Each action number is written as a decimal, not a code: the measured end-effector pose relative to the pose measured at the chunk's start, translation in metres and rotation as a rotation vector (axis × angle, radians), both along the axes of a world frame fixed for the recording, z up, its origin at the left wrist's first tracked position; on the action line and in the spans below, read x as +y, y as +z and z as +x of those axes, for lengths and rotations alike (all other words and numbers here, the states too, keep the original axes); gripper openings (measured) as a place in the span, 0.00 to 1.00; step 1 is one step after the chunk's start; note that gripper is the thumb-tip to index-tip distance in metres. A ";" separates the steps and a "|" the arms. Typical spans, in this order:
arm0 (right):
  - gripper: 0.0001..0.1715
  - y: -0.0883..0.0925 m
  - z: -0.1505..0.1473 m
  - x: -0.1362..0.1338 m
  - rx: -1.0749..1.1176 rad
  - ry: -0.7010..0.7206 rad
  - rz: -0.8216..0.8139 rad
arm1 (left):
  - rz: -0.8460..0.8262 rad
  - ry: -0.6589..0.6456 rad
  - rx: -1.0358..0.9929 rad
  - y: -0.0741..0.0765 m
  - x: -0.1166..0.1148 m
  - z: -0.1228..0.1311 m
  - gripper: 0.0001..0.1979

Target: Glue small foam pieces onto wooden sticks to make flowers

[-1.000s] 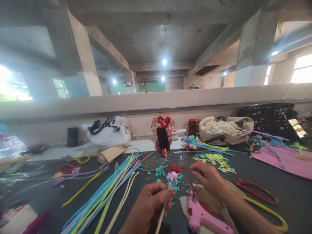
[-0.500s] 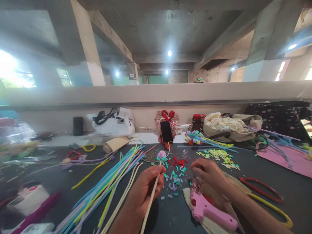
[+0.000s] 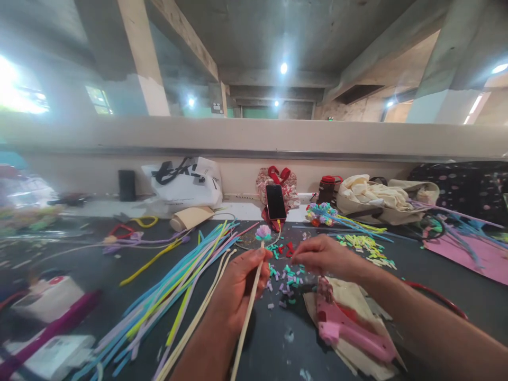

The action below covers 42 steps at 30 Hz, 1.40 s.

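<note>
1 flower [image 3: 263, 233] on 1 cream stem [image 3: 250, 308], in front of phone [image 3: 275, 202] — L hand [image 3: 234, 286] gripping stem; R hand [image 3: 327, 257] half-curled, can't tell if holding anything. 1 pink glue gun [image 3: 349, 328] front-R of phone. Blk table [image 3: 273, 349], concrete rm [image 3: 262, 32] w/ 5 lights [image 3: 283, 68].

The long, slim cream stem [image 3: 252, 296] looks matt; the pink, pistol-shaped plastic glue gun [image 3: 357, 333], smooth; the black rectangular phone [image 3: 275, 201], glossy.
</note>
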State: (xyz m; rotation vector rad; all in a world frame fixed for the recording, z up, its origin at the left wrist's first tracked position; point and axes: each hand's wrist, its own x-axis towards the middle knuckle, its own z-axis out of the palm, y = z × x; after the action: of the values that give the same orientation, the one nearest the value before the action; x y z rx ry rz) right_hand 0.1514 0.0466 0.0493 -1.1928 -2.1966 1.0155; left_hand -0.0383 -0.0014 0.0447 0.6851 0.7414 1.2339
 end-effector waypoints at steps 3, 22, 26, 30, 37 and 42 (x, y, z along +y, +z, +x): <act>0.19 -0.004 0.032 0.022 -0.090 -0.149 0.136 | -0.002 0.077 -0.027 0.002 0.002 -0.003 0.07; 0.13 -0.027 -0.009 0.000 -0.572 0.164 0.512 | -0.018 0.104 0.034 0.000 0.002 0.000 0.09; 0.12 -0.028 -0.011 -0.002 -0.607 0.206 0.506 | -0.031 0.084 0.059 0.000 0.002 0.001 0.09; 0.10 -0.027 -0.011 -0.011 -0.641 0.262 0.490 | -0.034 0.072 0.062 0.002 0.001 0.002 0.09; 0.09 -0.033 -0.022 -0.020 -0.719 0.250 0.543 | -0.014 0.055 0.062 -0.001 0.001 0.004 0.08; 0.09 -0.031 -0.027 -0.019 -0.756 0.227 0.557 | -0.029 0.046 0.085 -0.002 0.001 0.006 0.09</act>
State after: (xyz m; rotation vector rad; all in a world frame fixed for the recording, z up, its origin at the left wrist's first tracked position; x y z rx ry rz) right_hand 0.1246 0.0276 0.0185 -1.1759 -2.9518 -0.0647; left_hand -0.0325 -0.0006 0.0428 0.7033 0.8474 1.2397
